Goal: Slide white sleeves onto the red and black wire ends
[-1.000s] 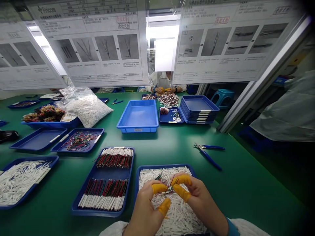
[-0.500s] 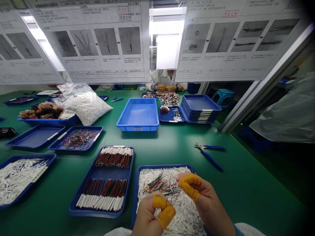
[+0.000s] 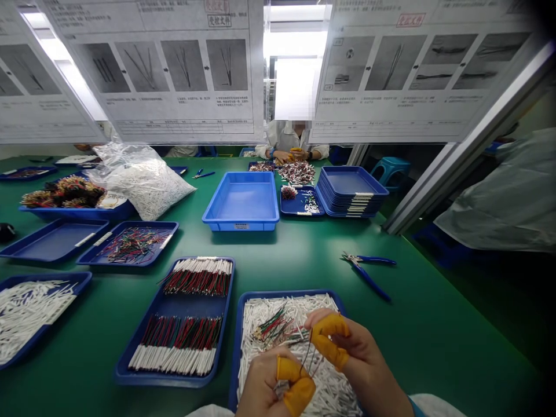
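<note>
Wires [image 3: 308, 352] span the gap between the two hands, directly above the tube tray [image 3: 237, 347] near the front of the counter [image 3: 434, 324]. We identify a thin dark strand, slightly bowed, and a fainter reddish strand beside it; the exact count is too fine for us to tell. The left hand [image 3: 271, 382] is closed, thumb and forefinger pinching the lower ends. The right hand [image 3: 351, 344] is closed at the upper end, where the dark strand meets the fingertips. On both hands we note yellow finger covers [image 3: 299, 397].

Below the wires, we see white tubes [image 3: 332, 391] filling the tray in random orientation. A loose wire bundle [image 3: 278, 325], red, green and dark with copper-coloured ends, lies on them just beyond the left hand. To the left, the sorted tray [image 3: 191, 303] carries two rows of white-ended wires. Blue-handled cutters [image 3: 373, 285] rest, jaws apart, between the tube tray and the counter's right edge.
</note>
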Tool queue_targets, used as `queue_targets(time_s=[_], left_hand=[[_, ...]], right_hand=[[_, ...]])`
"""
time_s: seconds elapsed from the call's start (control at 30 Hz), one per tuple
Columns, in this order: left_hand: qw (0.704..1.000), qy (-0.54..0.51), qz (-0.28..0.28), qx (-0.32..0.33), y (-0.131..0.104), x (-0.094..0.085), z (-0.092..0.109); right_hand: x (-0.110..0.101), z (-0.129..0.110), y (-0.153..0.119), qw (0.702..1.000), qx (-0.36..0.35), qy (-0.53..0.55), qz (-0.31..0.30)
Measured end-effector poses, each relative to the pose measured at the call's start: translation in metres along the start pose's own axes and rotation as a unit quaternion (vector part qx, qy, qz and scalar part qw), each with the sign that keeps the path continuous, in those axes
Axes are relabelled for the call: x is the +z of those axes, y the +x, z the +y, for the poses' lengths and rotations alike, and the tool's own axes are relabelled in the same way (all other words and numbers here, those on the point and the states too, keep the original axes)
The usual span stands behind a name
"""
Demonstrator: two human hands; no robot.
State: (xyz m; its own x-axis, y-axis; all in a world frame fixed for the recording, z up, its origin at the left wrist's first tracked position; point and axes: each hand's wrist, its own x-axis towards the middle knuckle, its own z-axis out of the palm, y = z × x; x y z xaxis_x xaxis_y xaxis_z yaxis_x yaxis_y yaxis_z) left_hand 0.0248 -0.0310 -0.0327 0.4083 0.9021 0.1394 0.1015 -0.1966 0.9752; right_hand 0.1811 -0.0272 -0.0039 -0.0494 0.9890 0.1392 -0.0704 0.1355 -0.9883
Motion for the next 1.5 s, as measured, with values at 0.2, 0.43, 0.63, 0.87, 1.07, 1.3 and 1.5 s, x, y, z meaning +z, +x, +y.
queue_targets(time_s=[0.2, 0.43, 0.63, 0.87, 1.07, 1.3, 1.5], left_hand=[[1.000, 0.001, -0.012, 0.008, 0.000, -0.001, 0.001], [0.999, 0.030, -0.026, 0.031, -0.002, 0.000, -0.007], [0.994, 0.103, 0.003, 0.022, -0.003, 0.003, -0.022], [0.994, 0.082, 0.055, 0.056, -0.002, -0.003, -0.007], [0.996, 0.010, 0.084, -0.034, 0.000, -0.015, 0.009], [0.993, -0.018, 0.081, -0.082, 0.001, -0.014, 0.008], [0.991, -0.030, 0.082, -0.102, 0.001, -0.013, 0.008]], right_hand=[[-0.005, 0.001, 0.001, 0.998, 0.056, 0.032, -0.026], [-0.004, -0.001, 0.001, 0.993, 0.094, 0.054, -0.049], [-0.005, 0.002, -0.004, 0.999, 0.014, -0.008, -0.029], [-0.023, 0.000, 0.004, 0.997, 0.073, -0.033, 0.005], [-0.011, 0.008, 0.000, 0.933, -0.034, -0.286, -0.217], [-0.004, 0.021, -0.002, 0.863, -0.057, -0.438, -0.243], [-0.004, 0.019, -0.001, 0.843, -0.052, -0.482, -0.234]])
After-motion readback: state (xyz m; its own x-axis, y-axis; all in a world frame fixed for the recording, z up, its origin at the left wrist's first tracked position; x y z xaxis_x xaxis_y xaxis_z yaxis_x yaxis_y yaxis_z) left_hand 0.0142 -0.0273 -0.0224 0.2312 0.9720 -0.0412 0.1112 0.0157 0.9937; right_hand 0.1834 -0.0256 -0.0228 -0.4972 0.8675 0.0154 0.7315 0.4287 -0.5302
